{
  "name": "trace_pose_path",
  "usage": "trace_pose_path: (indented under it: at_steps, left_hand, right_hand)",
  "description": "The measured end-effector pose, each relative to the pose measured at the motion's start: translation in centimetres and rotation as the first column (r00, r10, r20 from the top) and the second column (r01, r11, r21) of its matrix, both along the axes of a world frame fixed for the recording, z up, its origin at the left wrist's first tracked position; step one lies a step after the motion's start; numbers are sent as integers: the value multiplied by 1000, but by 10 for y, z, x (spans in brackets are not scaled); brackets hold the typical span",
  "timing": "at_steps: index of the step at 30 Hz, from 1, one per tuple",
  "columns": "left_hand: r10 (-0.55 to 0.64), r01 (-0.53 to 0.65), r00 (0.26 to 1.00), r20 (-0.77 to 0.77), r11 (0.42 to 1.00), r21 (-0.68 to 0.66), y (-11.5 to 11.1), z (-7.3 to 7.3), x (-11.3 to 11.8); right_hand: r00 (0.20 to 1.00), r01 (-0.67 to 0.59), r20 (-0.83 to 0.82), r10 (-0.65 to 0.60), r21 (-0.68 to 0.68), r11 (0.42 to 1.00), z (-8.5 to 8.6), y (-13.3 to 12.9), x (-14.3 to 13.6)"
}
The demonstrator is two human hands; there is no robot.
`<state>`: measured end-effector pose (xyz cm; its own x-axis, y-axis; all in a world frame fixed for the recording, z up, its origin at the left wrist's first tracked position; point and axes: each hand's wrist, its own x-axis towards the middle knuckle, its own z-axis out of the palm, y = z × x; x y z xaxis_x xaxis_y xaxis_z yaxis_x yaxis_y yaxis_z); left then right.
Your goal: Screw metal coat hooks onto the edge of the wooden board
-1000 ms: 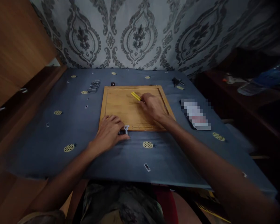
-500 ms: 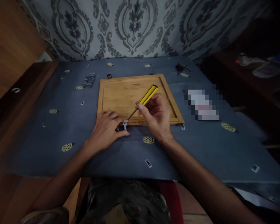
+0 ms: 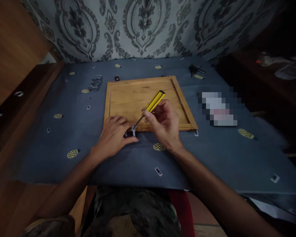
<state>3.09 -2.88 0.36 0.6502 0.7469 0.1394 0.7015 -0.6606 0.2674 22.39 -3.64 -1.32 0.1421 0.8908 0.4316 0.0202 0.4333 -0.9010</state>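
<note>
Right fingers [image 3: 151, 118] around yellow screwdriver [image 3: 156, 101].

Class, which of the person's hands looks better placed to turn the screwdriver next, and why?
Probably the right hand: it holds the screwdriver, whose tip points down at the small metal piece. The left hand lies over the wooden panel's near edge, beside that piece.

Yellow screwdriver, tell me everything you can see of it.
The yellow screwdriver has a long, plastic-looking yellow handle with black along its side and a black end, and a thin, dark, metal-looking shaft. It is tilted, handle up and to the right, shaft slanting down and left over the wooden panel. The right hand holds it between thumb and fingers. Its tip meets the small metal fitting at the panel's near edge; the tip's shape is too small to tell.
</note>
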Motion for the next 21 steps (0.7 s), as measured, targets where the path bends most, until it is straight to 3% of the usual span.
trace_pose_path:
  at_steps: [10,21]
  left_hand:
    - [-7,7,1000,-4,1000,-6,0,0,0]
    - [9,-8,1000,10,1000,-18,0,1,0]
  right_hand:
    - [999,-21,37,21,-21,1000,-1,0,-1]
    - [971,-73,235,48,100,992,13,-7,-3]
